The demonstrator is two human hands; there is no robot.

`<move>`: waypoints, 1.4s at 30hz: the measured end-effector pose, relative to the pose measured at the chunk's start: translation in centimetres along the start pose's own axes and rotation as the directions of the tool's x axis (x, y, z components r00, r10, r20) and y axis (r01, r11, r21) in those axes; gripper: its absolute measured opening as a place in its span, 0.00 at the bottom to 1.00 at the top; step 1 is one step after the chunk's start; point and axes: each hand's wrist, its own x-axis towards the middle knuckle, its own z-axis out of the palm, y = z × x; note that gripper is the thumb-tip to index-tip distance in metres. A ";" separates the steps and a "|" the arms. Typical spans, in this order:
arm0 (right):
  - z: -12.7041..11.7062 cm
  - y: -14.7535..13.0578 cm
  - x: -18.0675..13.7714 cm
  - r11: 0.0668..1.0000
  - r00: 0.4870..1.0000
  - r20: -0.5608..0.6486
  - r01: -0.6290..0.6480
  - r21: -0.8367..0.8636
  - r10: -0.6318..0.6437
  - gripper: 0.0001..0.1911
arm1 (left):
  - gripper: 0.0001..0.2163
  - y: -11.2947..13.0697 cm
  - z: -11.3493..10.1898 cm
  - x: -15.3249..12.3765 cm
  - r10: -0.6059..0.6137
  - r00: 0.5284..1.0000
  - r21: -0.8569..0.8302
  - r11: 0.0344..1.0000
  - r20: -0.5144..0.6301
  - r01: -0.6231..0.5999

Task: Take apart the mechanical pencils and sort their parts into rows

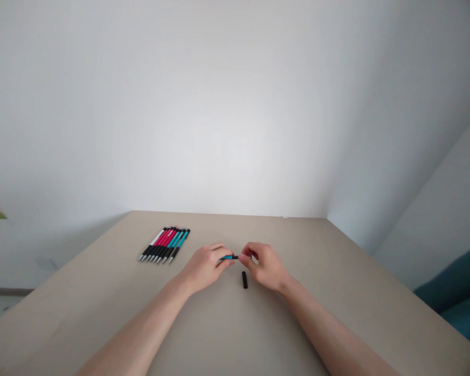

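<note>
My left hand (206, 266) and my right hand (264, 265) meet over the middle of the beige table (337, 292). Between them they pinch a teal pen (230, 257), the left hand closed on its teal barrel, the right hand's fingertips closed on its dark end. A short black pen part (244, 279) lies loose on the table just below the right hand's fingers. A row of several pens (165, 244), white, pink and teal with black grips, lies side by side to the left, apart from both hands.
White walls stand behind the table's far edge. A dark teal seat (460, 290) sits off the table's right side.
</note>
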 end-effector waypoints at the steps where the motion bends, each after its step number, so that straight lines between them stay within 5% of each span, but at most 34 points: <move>1: 0.0 0.0 0.0 1.000 1.000 0.018 -0.008 -0.010 0.008 0.15 | 0.07 0.0 0.0 0.0 0.001 1.000 0.001 1.000 0.001 -0.001; 4: 0.1 0.1 0.1 0.999 0.998 0.054 -0.026 -0.040 0.028 0.20 | 0.07 0.0 -0.1 0.0 0.002 1.000 0.001 1.000 0.000 -0.002; 12: -0.1 -0.1 0.0 0.998 0.998 -0.043 0.043 0.046 -0.041 0.04 | 0.07 0.1 -0.1 0.0 -0.024 0.999 -0.016 1.000 0.022 0.024; 19: 0.2 0.4 0.0 1.000 0.997 0.082 0.002 0.008 -0.002 0.21 | 0.08 0.1 -0.1 0.0 -0.051 0.998 0.013 0.999 0.027 0.050; 29: -0.2 -0.1 0.0 0.992 0.993 -0.083 0.087 0.090 -0.079 0.03 | 0.09 -0.2 0.1 -0.1 -0.047 0.999 -0.002 0.999 0.014 0.047; 36: 0.0 0.3 0.1 0.992 0.993 -0.057 0.104 0.065 -0.100 0.12 | 0.08 0.0 -0.1 -0.1 -0.045 0.998 0.027 0.999 0.032 0.044; 42: -0.1 0.5 0.2 0.984 0.981 -0.142 0.146 0.100 -0.131 0.06 | 0.09 0.0 -0.3 -0.2 -0.044 0.999 0.050 0.998 0.030 0.043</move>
